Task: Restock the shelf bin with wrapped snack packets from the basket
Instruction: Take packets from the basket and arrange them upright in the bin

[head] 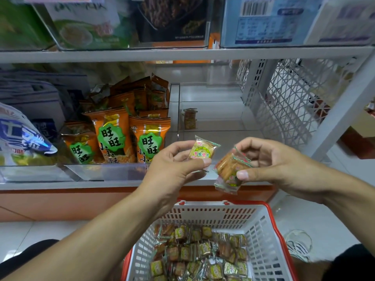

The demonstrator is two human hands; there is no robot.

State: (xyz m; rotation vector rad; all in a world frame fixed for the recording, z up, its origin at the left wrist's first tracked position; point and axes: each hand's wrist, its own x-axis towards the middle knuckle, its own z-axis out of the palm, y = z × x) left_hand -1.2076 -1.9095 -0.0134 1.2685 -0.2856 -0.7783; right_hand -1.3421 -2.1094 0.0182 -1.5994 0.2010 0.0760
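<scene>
Head view, both hands raised in front of a white metal shop shelf. The left hand (174, 159) pinches a single small square snack packet in clear wrap with a yellow-green label (202, 151) between thumb and fingertips, label facing the camera. The right hand (267, 161) grips a small stack of orange-brown wrapped snack packets (231, 169), thumb on the near side and curled fingers over the top; a further packet hangs at the bottom of the stack. The two hands are near each other but apart, and the single packet and the stack do not touch.

Behind and above the hands stands a clear plastic shelf bin (213, 110), its floor mostly bare; one wrapped packet (189, 119) stands against its left wall. Just to the left, a neighbouring clear bin holds upright orange snack bags with green labels (129, 128). Further left lies a blue and white bag (22, 138). A white perforated metal side panel (294, 102) closes the shelf on the right. The upper shelf carries clear bins of boxed goods (162, 21), blurred.

Below the hands sits a white slotted plastic shopping basket with a red rim (261, 230), partly filled with many small wrapped packets (198, 256), yellow-green and orange-brown, lying loose and jumbled
</scene>
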